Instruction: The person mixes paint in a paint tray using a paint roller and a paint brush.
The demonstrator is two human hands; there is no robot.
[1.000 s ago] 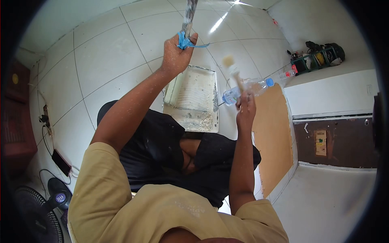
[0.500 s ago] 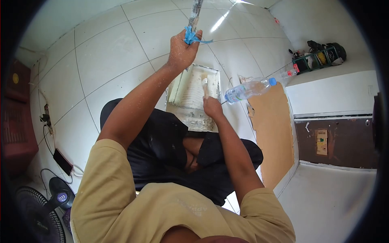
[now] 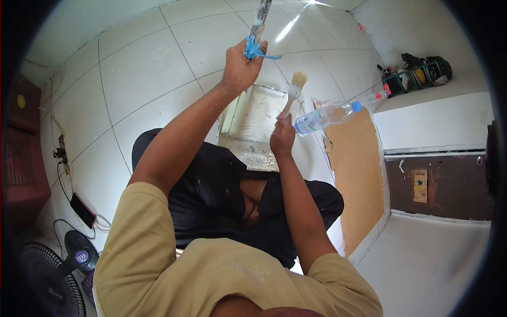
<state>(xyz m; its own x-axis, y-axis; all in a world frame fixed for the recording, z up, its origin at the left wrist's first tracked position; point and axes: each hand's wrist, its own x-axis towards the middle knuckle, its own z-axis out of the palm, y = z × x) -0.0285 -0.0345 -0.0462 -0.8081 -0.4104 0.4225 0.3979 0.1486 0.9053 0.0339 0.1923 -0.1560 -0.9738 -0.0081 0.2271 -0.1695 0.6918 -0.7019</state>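
Note:
My left hand (image 3: 244, 66) is closed around a paint-spattered pole (image 3: 259, 24) with a blue strip (image 3: 254, 49) tied on it. Below that hand, a pale paint roller (image 3: 232, 117) lies along the left side of a paint tray (image 3: 252, 158); my forearm hides whether pole and roller join. My right hand (image 3: 283, 138) grips a paintbrush (image 3: 293, 90) by its handle, bristles pointing up and away, beyond the tray's right edge. Just right of this hand is a clear plastic bottle (image 3: 327, 117) with a blue cap.
Brown board (image 3: 356, 179) lies on the tiled floor at right. A green crate of items (image 3: 417, 76) and a red-labelled bottle (image 3: 379, 95) are on the ledge. To the left are a phone (image 3: 83, 210) with cables, a fan (image 3: 50, 280) and a dark red plastic piece (image 3: 21, 153).
My right hand has lifted the paintbrush out of the tray, swinging its bristles up and to the right. The left hand, still on the pole, has shifted slightly right.

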